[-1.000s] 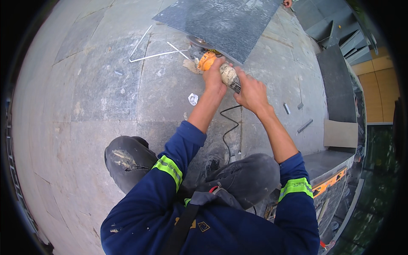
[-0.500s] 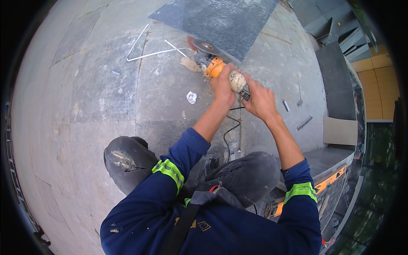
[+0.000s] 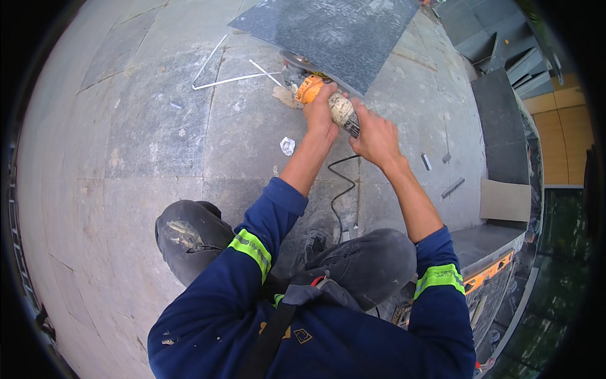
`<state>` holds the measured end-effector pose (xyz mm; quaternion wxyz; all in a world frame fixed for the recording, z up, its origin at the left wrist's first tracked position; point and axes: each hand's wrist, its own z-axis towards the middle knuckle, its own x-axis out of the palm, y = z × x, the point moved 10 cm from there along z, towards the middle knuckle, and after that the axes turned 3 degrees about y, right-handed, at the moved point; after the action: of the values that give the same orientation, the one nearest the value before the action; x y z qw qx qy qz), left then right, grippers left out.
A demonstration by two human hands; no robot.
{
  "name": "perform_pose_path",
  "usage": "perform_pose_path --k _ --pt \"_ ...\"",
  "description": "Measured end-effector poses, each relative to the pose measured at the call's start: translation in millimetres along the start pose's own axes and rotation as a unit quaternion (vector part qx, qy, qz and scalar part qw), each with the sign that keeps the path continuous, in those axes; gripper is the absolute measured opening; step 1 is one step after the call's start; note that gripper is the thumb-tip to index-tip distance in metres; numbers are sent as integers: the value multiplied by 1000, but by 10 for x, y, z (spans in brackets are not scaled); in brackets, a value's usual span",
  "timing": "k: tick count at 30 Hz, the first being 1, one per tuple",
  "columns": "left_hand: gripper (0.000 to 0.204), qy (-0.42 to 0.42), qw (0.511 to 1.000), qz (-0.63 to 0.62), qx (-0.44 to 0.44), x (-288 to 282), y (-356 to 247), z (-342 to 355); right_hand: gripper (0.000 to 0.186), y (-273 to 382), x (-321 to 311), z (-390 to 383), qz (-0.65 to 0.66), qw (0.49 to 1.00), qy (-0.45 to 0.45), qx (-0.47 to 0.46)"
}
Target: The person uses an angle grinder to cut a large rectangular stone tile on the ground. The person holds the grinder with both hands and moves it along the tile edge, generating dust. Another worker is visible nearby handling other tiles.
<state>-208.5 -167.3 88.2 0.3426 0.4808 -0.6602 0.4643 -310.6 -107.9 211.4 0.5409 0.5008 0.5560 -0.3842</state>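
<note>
Both of my hands grip an orange and black angle grinder (image 3: pixel 309 89). My left hand (image 3: pixel 320 112) is wrapped round its body just behind the orange head. Behind it, my right hand (image 3: pixel 377 136) closes on the rear handle, which is crusted with pale dust. The grinder's cutting disc (image 3: pixel 299 61) lies at the near edge of a large dark grey stone slab (image 3: pixel 334 39), partly hidden under it. From the rear of the tool a black cord (image 3: pixel 344 180) runs back toward my legs.
A bent white metal strip (image 3: pixel 233 80) lies left of the grinder. A crumpled clear scrap (image 3: pixel 288 146) and small offcuts (image 3: pixel 452 187) are on the paved floor (image 3: pixel 145 145). Dark slabs (image 3: pixel 499 126) and a beige tile piece (image 3: pixel 505 200) stand at the right.
Both hands have shifted the grinder slightly left and away from me. More of its disc is now hidden at the slab's edge.
</note>
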Motion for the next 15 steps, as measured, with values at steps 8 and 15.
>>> perform_pose_path --k 8,15 --pt "19 -8 1000 2 12 132 215 -468 92 -231 -31 -361 4 1000 -10 -11" --pt "19 -27 1000 -1 5 163 281 -587 93 -290 -57 -453 5 1000 -2 2"
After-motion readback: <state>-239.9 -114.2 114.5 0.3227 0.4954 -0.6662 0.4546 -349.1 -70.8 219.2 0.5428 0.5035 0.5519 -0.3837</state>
